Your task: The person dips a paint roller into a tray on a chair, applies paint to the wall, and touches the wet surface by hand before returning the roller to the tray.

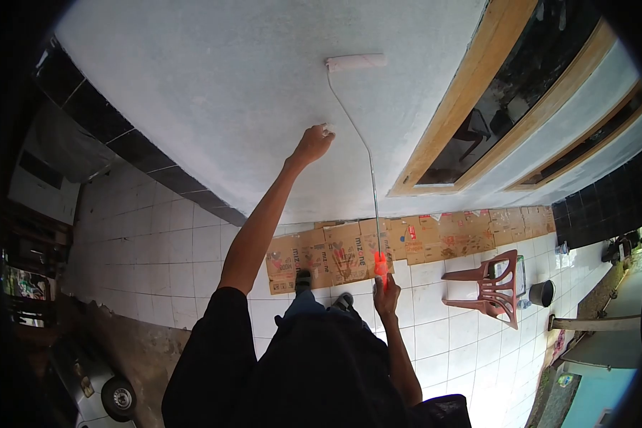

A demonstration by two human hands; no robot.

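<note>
Roller, one, sits clamped in the right grip, left grip closed on one white scrap, one chair and one bucket rightward.

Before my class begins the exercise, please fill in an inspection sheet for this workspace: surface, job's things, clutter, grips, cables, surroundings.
Surface: patchy pale wall; cardboard on white floor tiles below it.
Job's things: paint roller on a long bent rod with an orange handle.
Clutter: reddish-brown chair and dark bucket, right.
Grips: right grip on the orange handle; left grip near the wall, whitish material at its fingers, unclear what.
Cables: nothing seen for certain.
Surroundings: wooden window frame, right; vehicle, lower left.
</note>
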